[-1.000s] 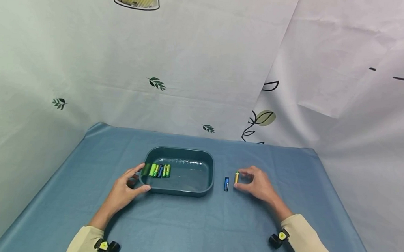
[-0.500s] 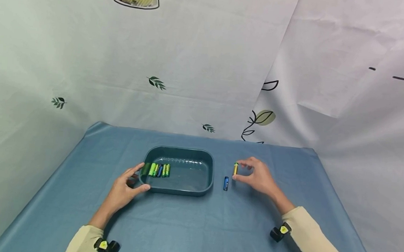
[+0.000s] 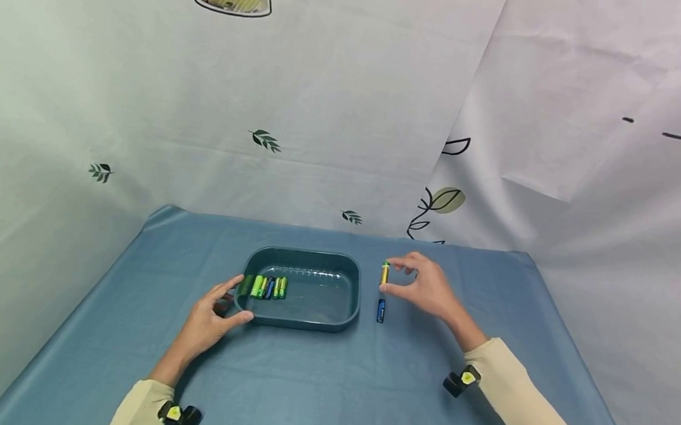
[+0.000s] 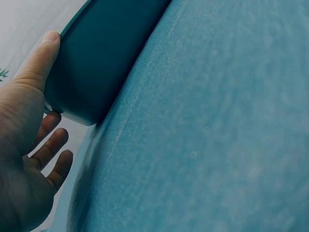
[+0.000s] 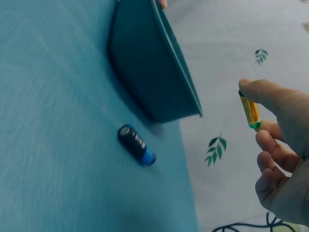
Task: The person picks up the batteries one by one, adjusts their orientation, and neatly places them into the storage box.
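My left hand (image 3: 207,322) holds the left end of a dark teal tray (image 3: 307,325), thumb at its near rim and index finger at its left rim. In the left wrist view, the other fingers (image 4: 59,169) stand apart from the tray wall (image 4: 91,63). A row of several green, yellow and blue batteries (image 3: 269,287) lies inside at the left. To the right of the tray, my right hand (image 3: 429,287) pinches a yellow-and-green battery (image 5: 250,111) by its ends between thumb and finger, above the table. Nearer me, a blue-and-black battery (image 5: 136,144) lies on the cloth.
A blue cloth (image 3: 315,384) covers the table. White printed fabric (image 3: 325,104) hangs behind it and along the sides. Dark camera modules (image 3: 180,417) are strapped at both wrists.
My right hand has lifted the yellow-and-green battery and carried it left and away from me, to just beyond the blue-and-black one. My left hand and the tray have stayed in place.
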The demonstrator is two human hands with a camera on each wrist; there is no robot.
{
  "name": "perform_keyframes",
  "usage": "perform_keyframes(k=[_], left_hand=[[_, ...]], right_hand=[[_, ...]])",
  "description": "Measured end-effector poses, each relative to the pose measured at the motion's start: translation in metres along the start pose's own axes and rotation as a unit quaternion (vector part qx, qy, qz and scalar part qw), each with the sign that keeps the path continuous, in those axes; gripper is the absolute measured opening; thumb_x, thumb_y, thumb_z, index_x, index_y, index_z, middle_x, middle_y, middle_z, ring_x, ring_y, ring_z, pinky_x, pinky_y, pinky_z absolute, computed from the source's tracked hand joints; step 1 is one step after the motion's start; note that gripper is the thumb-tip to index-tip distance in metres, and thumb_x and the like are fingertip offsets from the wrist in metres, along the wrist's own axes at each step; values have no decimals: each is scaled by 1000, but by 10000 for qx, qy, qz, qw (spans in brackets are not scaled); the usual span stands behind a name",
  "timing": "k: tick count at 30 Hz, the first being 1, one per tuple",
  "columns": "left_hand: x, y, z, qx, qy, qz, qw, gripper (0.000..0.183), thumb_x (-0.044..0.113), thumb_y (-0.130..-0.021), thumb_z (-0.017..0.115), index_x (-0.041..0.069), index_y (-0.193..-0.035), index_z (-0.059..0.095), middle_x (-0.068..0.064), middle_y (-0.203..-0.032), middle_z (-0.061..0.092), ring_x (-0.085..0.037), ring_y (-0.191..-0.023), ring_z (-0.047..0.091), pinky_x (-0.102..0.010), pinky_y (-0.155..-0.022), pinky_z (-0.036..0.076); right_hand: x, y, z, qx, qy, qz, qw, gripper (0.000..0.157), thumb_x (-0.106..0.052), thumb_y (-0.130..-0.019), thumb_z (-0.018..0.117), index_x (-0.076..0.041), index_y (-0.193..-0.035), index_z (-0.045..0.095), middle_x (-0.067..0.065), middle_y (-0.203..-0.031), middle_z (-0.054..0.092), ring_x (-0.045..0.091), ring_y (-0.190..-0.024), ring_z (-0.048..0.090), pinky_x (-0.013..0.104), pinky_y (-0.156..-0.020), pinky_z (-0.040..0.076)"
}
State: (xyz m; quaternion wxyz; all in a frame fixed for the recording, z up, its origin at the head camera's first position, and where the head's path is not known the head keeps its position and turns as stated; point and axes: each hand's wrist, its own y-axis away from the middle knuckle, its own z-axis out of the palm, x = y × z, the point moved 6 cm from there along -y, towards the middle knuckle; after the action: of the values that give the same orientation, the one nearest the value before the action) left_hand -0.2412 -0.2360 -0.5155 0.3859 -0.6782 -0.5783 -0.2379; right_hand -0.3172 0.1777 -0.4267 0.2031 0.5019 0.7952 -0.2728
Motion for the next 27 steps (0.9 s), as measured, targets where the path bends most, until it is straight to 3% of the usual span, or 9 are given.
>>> perform_keyframes(k=[7,14,22,27], left_hand=[[0,0,0,-24,-9,-12,10000,80,29,-86,85,15,-155,47,-19,-144,53,-36,-113,59,-60,-90,49],[0,-1,0,-3,-20,-8,10000,80,29,-86,86,15,-155,47,-19,-143,53,-36,-113,60,-60,-90,50],[-1,0,-1,21,-16,-10,10000,80,29,-85,86,15,-155,47,-19,-143,54,-36,-113,59,-60,-90,49],[0,0,0,5,-43,-46,10000,80,30,-85,86,16,-155,47,-19,-143,54,-36,-112,60,-60,-89,49]], right_hand=[[-13,-9,7,-41,-125,-150,9998,55,-41,-80,89,-17,-127,74,-2,-102,63,28,-96,60,35,-66,45],[-30,-20,15,-105,-224,-234,9994,55,-42,-80,88,-19,-128,74,-2,-104,63,18,-94,57,35,-69,45],[-42,-34,28,-376,-416,-248,9981,55,-42,-82,86,-19,-130,72,3,-108,64,34,-100,59,37,-68,45],[-48,-43,37,-528,-453,-236,9973,56,-43,-83,85,-19,-132,71,9,-112,65,33,-100,58,38,-68,44]])
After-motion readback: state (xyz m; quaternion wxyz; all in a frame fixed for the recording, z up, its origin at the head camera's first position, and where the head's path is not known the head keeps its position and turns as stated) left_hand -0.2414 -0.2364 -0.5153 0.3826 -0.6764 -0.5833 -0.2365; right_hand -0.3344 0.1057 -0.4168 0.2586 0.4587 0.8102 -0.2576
